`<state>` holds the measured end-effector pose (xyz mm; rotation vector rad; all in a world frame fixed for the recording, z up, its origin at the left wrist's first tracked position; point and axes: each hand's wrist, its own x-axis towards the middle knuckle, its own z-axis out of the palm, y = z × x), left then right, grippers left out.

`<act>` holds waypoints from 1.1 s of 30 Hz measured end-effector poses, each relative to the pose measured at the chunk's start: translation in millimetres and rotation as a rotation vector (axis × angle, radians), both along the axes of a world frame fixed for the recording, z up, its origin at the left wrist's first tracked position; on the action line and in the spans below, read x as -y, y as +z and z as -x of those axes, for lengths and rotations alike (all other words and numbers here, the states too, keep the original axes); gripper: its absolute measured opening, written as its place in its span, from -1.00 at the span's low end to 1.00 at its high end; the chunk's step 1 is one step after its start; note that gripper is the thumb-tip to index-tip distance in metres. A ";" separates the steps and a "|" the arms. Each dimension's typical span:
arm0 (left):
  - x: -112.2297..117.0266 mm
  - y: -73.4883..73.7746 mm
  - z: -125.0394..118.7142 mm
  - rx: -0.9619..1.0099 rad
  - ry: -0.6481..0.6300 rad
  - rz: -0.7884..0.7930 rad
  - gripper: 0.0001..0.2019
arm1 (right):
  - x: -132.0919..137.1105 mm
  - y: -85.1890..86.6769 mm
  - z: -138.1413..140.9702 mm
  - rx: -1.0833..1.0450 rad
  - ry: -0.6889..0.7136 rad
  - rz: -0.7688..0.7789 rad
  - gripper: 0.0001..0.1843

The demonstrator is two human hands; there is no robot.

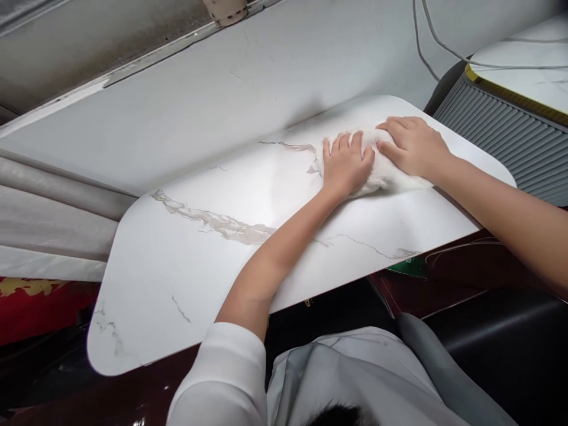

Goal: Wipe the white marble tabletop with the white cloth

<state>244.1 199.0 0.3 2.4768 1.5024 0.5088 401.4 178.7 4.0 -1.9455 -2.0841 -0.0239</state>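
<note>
A white, fluffy cloth [385, 171] lies bunched on a white marble-patterned tabletop [190, 266], toward its right end. My left hand [347, 164] presses on the left part of the cloth, fingers a little apart and curled over it. On the cloth's right part rests my right hand [415, 145], its fingers bent round the far edge and its thumb pointing left. Folds of the cloth show between the two hands, while the parts under the palms are hidden.
A pale wall panel [213, 94] runs along the tabletop's far side. At the right stand a ribbed grey cabinet [501, 136] with a yellow edge and loose cables [444, 47]. Grey-white fabric folds [53, 219] and a red item [48, 313] are at the left.
</note>
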 end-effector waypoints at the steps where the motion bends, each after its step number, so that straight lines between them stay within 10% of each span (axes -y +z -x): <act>1: 11.4 0.6 4.4 -0.015 -0.009 -0.006 -0.50 | 11.9 -0.3 3.4 0.006 -0.006 0.003 -0.49; 17: 129.4 2.1 65.4 -0.054 -0.118 -0.051 -0.47 | 140.4 -3.1 57.1 0.056 0.077 -0.098 -0.40; 25: 121.9 4.5 67.3 -0.038 -0.128 -0.016 -0.47 | 124.0 -4.3 57.3 0.069 0.132 -0.089 -0.42; 33: 59.4 7.8 74.4 -0.016 -0.056 0.058 -0.52 | 58.4 -0.5 74.5 0.044 0.131 -0.055 -0.49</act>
